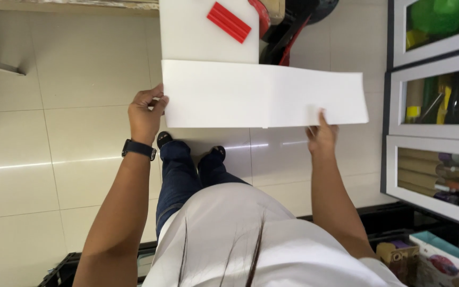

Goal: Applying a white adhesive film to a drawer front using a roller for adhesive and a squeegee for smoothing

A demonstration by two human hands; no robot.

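Both hands pinch a long white sheet (264, 95), the left hand (145, 114) at its left edge and the right hand (322, 135) under its near right, keeping it flat above the tiled floor (81, 79).

left hand (145, 112) grips white sheet (264, 95) left edge | right hand (322, 135) holds lower right edge

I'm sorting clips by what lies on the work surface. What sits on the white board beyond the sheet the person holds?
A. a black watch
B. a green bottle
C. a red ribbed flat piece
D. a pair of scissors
C: a red ribbed flat piece lies on the white board, beyond the white sheet held by the left hand and right hand.
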